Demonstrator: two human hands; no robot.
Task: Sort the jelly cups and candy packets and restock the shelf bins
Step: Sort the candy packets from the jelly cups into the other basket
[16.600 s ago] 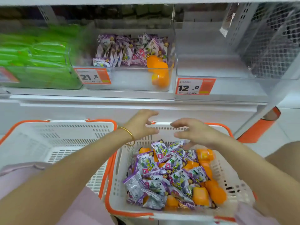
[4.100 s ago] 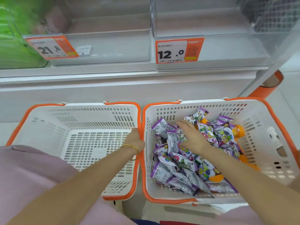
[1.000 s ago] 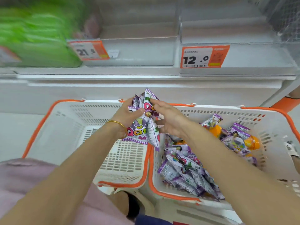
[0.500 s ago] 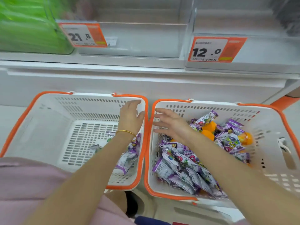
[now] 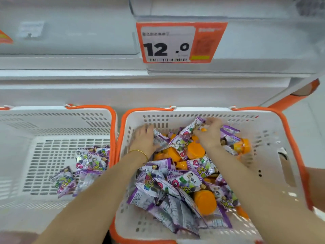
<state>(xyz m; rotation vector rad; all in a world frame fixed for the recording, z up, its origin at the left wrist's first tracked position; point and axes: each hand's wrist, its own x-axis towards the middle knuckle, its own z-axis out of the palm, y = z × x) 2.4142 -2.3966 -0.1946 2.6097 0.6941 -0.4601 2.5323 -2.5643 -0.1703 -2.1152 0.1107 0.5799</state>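
**Both hands have crossed into the fuller basket**

Half a second ago the left hand (image 5: 146, 138) hovered over the left-hand basket (image 5: 52, 124) of white slotted plastic with an orange rim. Now it lies inside the matching right-hand basket (image 5: 274, 131), palm down on the heap by the far left wall. Its grip is spread flat, and a thin gold bangle (image 5: 139, 152) circles the wrist. The right hand (image 5: 209, 134) has also pushed deeper, toward the far wall. Its grip pinches the crimped top edge of one purple-and-silver foil candy packet (image 5: 195, 125), lifting that end above the pile.

A small cluster of crinkly foil packets (image 5: 88, 162) lies where it lay before, on the slotted floor of the left-hand basket against its right wall. The right-hand basket holds a loose heap of glossy candy packets (image 5: 175, 187), flat pillow shapes with printed fronts. Mixed among them are round orange plastic jelly cups (image 5: 204, 201), smooth and squat, some half buried.

Above the baskets run the clear, hard-sided plastic shelf bins (image 5: 263, 41). An orange-and-white price tag (image 5: 181, 43) reading 12.0 is fixed to the front of the right one. The tag looms larger and more central than it did a moment ago. Motion blur softens the left hand's fingertips.
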